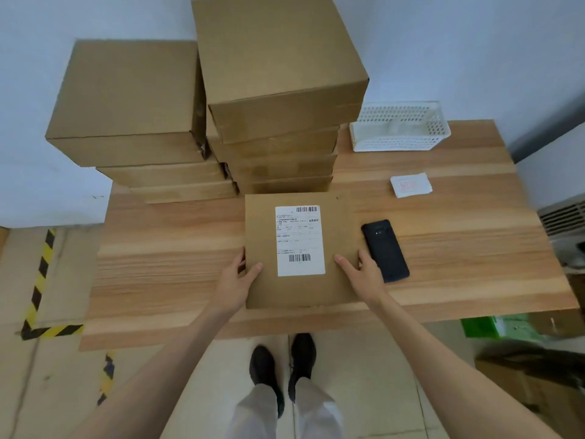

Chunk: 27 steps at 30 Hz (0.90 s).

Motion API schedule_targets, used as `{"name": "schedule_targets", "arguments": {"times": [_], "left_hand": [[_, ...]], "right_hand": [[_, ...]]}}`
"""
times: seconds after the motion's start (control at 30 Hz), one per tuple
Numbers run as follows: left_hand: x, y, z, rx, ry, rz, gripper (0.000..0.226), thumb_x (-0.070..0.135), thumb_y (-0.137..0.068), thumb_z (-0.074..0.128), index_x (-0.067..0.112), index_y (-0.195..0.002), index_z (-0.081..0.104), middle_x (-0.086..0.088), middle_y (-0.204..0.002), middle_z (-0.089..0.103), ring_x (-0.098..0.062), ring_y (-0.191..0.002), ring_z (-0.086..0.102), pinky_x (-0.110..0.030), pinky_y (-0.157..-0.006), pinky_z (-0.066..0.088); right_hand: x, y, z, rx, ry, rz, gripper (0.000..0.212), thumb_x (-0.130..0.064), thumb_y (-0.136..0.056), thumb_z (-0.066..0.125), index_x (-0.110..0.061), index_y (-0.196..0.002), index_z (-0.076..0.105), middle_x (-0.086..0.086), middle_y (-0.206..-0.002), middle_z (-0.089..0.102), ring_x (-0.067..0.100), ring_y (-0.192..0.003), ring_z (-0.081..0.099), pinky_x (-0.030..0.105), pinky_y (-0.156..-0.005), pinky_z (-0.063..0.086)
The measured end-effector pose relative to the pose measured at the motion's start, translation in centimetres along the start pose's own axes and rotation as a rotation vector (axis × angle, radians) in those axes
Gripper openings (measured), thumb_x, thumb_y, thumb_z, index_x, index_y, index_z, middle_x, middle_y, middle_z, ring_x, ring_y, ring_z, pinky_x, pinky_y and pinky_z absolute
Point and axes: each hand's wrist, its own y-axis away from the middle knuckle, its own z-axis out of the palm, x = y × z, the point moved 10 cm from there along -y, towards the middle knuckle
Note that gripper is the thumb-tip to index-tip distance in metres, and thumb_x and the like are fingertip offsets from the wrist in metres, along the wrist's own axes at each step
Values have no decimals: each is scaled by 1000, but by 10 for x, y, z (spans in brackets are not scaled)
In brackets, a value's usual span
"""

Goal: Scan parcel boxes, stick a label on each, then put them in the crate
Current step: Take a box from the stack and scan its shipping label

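Meanwhile both hands, left (pixel 235 282) and right (pixel 364 274), grip the labelled parcel box (pixel 297 251); behind, the white basket (pixel 400 128) holds something pale, unclear.

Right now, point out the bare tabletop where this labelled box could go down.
Free: the table left of the labelled box, in front of the box stacks; also the right part, past the black phone and below the label stack. Crowded: the back, with stacks and white basket.
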Motion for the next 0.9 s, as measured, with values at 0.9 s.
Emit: {"name": "schedule_targets", "arguments": {"times": [0.9], "left_hand": [[1, -12, 1, 130, 51, -23, 45, 23, -99, 65, 29, -143, 53, 23, -127, 65, 8, -109, 63, -10, -84, 51]], "right_hand": [[39, -85, -61, 204, 1146, 116, 83, -59, -97, 49, 10, -141, 33, 26, -132, 53, 38, -118, 55, 42, -91, 51]]}}
